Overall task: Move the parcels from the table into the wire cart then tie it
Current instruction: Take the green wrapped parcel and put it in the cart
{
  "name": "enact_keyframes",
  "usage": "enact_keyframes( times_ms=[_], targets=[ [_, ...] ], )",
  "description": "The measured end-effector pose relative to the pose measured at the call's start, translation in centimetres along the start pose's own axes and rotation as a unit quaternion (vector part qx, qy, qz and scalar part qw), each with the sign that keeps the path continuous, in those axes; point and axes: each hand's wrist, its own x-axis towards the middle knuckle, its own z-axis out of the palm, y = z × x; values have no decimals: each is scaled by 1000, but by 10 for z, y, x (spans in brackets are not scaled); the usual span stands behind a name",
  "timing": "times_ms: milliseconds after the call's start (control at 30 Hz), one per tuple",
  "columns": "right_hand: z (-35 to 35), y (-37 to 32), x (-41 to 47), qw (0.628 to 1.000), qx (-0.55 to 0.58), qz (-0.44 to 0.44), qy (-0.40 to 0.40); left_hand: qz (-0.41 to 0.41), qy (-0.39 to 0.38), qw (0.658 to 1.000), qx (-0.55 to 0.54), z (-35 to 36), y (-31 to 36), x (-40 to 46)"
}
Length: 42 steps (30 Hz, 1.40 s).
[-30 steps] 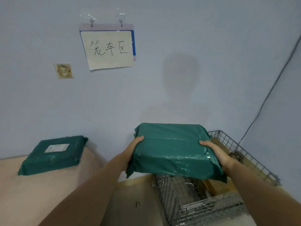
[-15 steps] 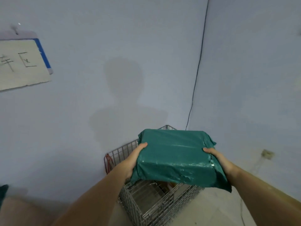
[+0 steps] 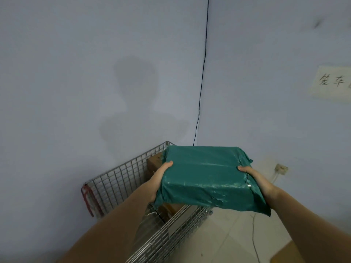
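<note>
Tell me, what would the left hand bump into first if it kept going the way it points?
Probably the brown box inside the wire cart, just beyond the left hand; depth is hard to judge.

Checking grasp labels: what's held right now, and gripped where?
The green parcel, held over the wire cart. The left hand grips its left edge and the right hand its right edge, thumbs on top.

green parcel [image 3: 207,177] hides much of the wire cart's [image 3: 121,179] inside.
</note>
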Motion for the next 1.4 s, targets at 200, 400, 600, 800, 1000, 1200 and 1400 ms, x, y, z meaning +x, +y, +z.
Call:
enact_keyframes(
  times_ms=[200, 400, 600, 800, 1000, 1200, 1400],
  targets=[
    [-47, -28, 55, 1000, -2, 20, -9, -6, 48, 999, -15, 37, 6, 56],
    [-73, -53, 141, 999, -12, 36, -17, 6, 87, 996, -15, 38, 26, 137],
    [-93, -79, 228, 999, -5, 43, -27, 6, 106, 994, -33, 35, 45, 219],
    [-114, -111, 303, 995, -6, 82, -63, 14, 135, 989, -64, 41, 52, 286],
    [-122, -151, 401, 986, -59, 102, -115, 31, 187, 977, -101, 48, 58, 337],
    [-99, -169, 496, 971, -126, 127, -159, 14, 277, 949, -153, 36, 43, 368],
    [-52, -137, 562, 947, -172, 190, -195, -12, 341, 917, -206, 0, 6, 381]
  ],
)
